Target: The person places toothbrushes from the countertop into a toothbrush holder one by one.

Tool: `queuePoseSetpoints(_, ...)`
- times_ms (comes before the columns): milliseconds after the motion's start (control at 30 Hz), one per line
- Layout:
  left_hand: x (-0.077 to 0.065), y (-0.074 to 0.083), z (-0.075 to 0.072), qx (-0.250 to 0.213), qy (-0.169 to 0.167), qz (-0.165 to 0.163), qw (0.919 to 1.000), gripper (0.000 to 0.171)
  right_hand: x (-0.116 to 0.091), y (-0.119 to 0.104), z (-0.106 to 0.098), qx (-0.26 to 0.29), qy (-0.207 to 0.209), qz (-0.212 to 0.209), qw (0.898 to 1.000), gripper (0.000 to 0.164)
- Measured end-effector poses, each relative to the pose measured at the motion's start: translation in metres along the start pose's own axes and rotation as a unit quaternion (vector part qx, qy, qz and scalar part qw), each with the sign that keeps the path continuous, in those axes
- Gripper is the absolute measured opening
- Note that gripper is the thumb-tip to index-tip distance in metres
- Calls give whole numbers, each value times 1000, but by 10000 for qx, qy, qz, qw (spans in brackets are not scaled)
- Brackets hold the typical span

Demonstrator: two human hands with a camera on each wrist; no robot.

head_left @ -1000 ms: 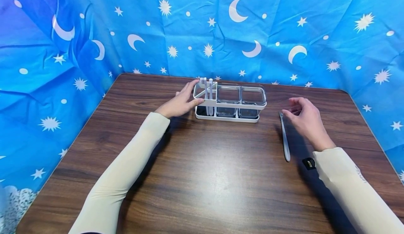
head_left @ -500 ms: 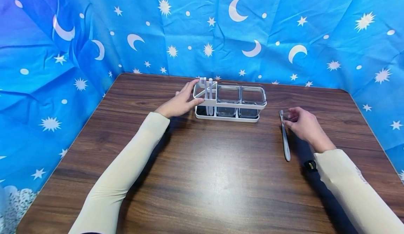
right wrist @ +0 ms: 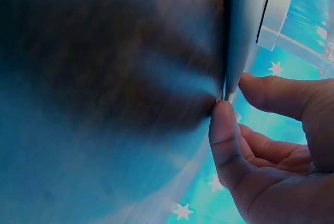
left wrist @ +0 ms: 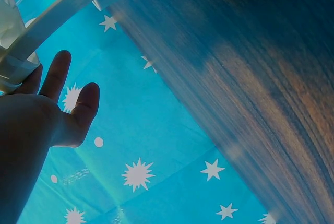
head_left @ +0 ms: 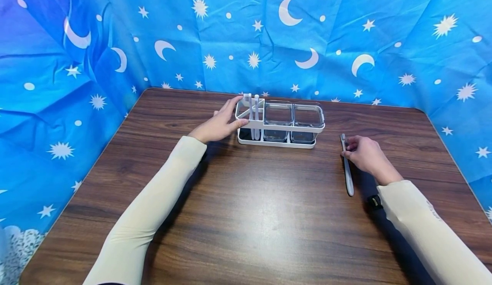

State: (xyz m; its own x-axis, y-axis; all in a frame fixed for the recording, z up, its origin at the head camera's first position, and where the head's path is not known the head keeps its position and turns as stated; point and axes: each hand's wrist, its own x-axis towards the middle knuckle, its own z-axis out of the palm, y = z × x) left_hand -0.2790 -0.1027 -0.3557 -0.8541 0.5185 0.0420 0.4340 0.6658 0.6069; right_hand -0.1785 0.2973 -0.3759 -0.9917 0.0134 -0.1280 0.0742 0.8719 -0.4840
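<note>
A grey toothbrush point(head_left: 347, 176) lies lengthwise on the table, its head toward the back. My right hand point(head_left: 365, 154) is at its upper part; the thumb and index finger pinch the handle point(right wrist: 241, 20) from either side in the right wrist view. To the left stands a white toothbrush rack point(head_left: 288, 127) with two toothbrushes point(head_left: 253, 116) upright in its left section. Its other sections hold two clear cups point(head_left: 278, 114). At the rack's left end rests my left hand point(head_left: 219, 127), with fairly straight, spread fingers touching the frame point(left wrist: 57, 18).
The brown wooden table point(head_left: 246, 216) extends in front of the rack and to both sides. A blue curtain point(head_left: 246, 33) with white moons and stars hangs along the table's back and sides.
My right hand has come down and toward me, from above the toothbrush's head to its handle, and the fingers have closed on it. My left hand has stayed at the rack.
</note>
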Motion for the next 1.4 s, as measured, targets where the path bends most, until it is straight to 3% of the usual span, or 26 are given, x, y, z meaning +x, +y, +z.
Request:
queuePoseSetpoints(333, 0, 1, -1, -24, -17, -12, 10000, 72, 3, -5, 2, -223, 33, 17, 9997, 31)
queuePoseSetpoints(667, -1, 1, -1, 3, -13, -27, 10000, 71, 1, -6, 0, 11, 104, 249, 9996, 24)
queuePoseSetpoints(933, -1, 2, -1, 38, -12, -54, 10000, 72, -6, -6, -16, 254, 756, 233, 9965, 23)
queuePoseSetpoints(1133, 1, 0, 0, 51, 10, -41, 10000, 72, -9, -6, -28, 287, 1450, -88, 9890, 20)
queuePoseSetpoints(1267, 1, -1, 0, 46, 31, 4, 10000, 71, -10, -8, -33, 403, 2122, -339, 9758, 19)
queuePoseSetpoints(1400, 1, -2, 1, 36, 35, 56, 10000, 70, -10, -12, -36, 698, 2864, -637, 9534, 18)
